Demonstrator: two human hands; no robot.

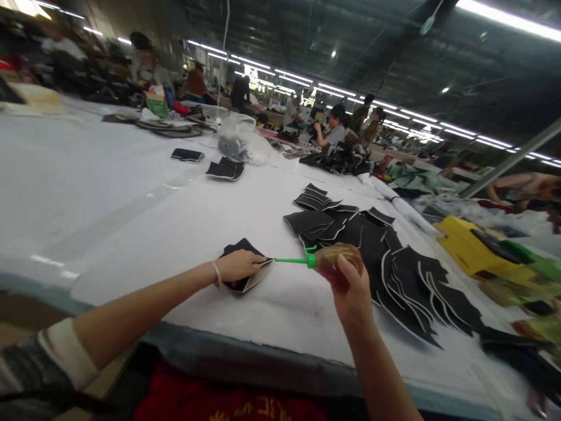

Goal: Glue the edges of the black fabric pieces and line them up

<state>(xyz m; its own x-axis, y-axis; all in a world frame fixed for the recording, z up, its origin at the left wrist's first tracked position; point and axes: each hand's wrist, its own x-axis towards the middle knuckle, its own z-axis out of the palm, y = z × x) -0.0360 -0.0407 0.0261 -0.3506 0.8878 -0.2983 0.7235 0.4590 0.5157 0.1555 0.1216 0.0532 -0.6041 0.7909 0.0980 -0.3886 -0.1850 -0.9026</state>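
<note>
My left hand (240,266) presses on a small black piece (243,245) with a pale underside, its fingers together near the piece's right corner. My right hand (350,286) is wrapped round a glue bottle (335,257) holding amber liquid, with a green cap and a long thin green nozzle (291,261). The nozzle points left, and its tip is at the right corner of the black piece, by my left fingertips. Right of the bottle lies a spread of overlapping black pieces (403,275) with white edges.
On the white table (131,204), more black pieces (225,168) lie farther back near a clear plastic bag (241,137). A yellow container (477,245) stands at the right. Several people are at work in the background, one (335,126) beyond a dark heap.
</note>
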